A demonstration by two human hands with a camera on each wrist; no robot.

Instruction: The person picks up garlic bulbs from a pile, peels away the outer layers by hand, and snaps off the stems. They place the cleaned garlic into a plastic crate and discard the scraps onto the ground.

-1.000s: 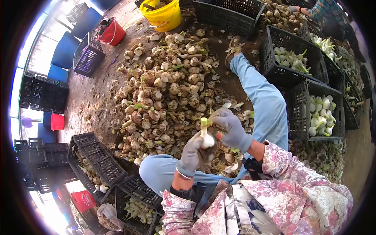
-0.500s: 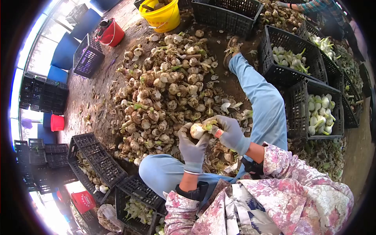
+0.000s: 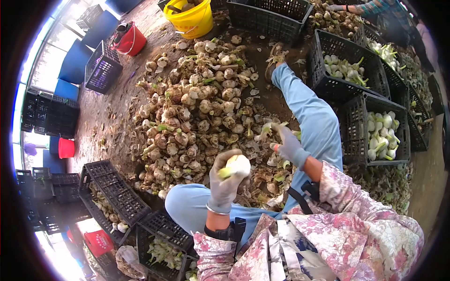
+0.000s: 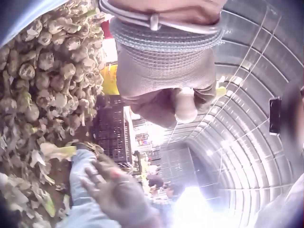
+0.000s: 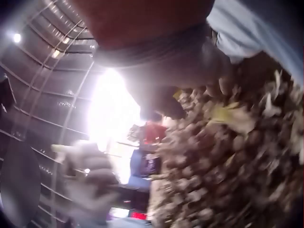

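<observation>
My gloved left hand (image 3: 224, 180) holds a white peeled garlic bulb (image 3: 239, 165), its short green stem pointing down and left. In the left wrist view the pale bulb (image 4: 185, 107) pokes out between curled fingers. My gloved right hand (image 3: 291, 146) is apart from the bulb, fingers spread and loose. Just off its fingertips a strip of pale, greenish peel (image 3: 265, 132) hangs over the litter, and it shows in the left wrist view as a loose peel (image 4: 58, 152) away from the fingers. The heap of unpeeled garlic (image 3: 187, 117) lies on the ground ahead of both hands.
Black crates of white garlic (image 3: 382, 136) stand at the right, beside the outstretched leg (image 3: 311, 112). A tilted black crate (image 3: 115, 187) is at the left. Beyond the heap are a yellow bucket (image 3: 190, 21) and a red bucket (image 3: 131, 41). Another person's sleeve (image 3: 375, 9) shows far right.
Both hands were together at the bulb, the right one pulling at its stem. Now they are apart: the right hand has moved right and let go of peel, and the bulb is turned stem-down, cleaner.
</observation>
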